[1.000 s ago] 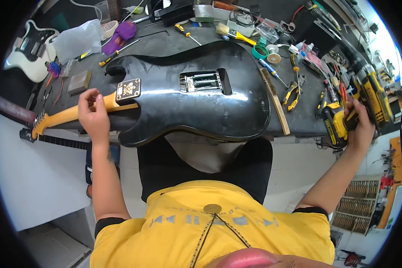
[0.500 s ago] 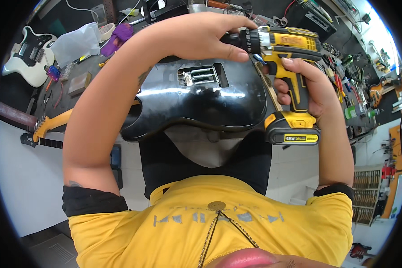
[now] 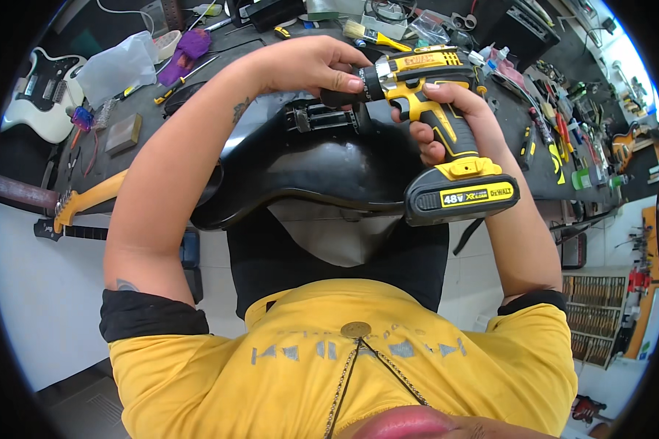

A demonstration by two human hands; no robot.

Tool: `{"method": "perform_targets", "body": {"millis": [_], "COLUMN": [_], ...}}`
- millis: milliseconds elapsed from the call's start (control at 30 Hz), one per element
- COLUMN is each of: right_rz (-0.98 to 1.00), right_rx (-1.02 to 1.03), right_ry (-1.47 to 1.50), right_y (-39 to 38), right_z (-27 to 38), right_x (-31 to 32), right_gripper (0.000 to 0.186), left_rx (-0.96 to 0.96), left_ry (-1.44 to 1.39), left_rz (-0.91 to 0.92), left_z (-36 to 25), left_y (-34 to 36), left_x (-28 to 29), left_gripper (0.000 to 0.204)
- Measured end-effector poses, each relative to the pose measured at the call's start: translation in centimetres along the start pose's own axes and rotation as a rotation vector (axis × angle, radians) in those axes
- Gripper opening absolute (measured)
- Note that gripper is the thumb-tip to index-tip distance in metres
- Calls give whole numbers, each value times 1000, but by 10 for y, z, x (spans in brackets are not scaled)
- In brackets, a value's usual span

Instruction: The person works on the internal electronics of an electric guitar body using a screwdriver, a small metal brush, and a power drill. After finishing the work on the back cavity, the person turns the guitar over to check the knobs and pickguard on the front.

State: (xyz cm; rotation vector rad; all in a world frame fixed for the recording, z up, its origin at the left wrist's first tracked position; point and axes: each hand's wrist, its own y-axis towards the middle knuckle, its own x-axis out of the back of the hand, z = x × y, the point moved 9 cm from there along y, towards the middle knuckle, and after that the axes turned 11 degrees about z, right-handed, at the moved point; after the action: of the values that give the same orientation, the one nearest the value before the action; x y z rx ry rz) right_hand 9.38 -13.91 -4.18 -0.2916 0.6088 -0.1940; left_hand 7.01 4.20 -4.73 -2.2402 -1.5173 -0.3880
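A yellow and black cordless drill (image 3: 439, 117) is held between my two hands, its chuck pointing left. My right hand (image 3: 465, 110) wraps round the grip, with the battery hanging below. Around the black chuck (image 3: 342, 95) my left hand (image 3: 311, 64) is closed, thumb on the near side. Under both hands lies a glossy black guitar body (image 3: 300, 172), back side up. Its spring cavity (image 3: 321, 117) shows metal springs, partly covered by the chuck. The drill hides the body's right end.
On the dark bench are a paintbrush (image 3: 377, 36), a yellow-handled screwdriver (image 3: 179, 84), a purple cloth (image 3: 190, 53) and a small box (image 3: 124, 134). A white guitar (image 3: 42, 110) lies at the far left, near a guitar neck (image 3: 91, 194). Several hand tools (image 3: 553, 124) crowd the right side.
Both hands have moved left with the drill, bringing the chuck over the spring cavity's right part. The guitar body looks tilted differently. The paintbrush has come into sight.
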Motion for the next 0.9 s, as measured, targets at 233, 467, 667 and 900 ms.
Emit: {"method": "perform_targets", "body": {"millis": [233,467,667,900], "right_rz": [53,17,-6,10], "right_rx": [-50,-24,-49,-39], "right_ry": [67,54,69,77], "right_y": [4,8,6,7], "right_z": [-8,-8,-11,-14], "right_x": [12,22,24,24], "right_gripper": [41,44,45,43], "left_rx": [-54,-83,-103,-4], "left_ry": [121,138,166,290], "left_rz": [-34,-52,-57,-74], "left_z": [1,2,-1,3], "left_y": [5,8,6,8], "left_x": [-1,1,1,9], "left_gripper": [53,52,53,46]}}
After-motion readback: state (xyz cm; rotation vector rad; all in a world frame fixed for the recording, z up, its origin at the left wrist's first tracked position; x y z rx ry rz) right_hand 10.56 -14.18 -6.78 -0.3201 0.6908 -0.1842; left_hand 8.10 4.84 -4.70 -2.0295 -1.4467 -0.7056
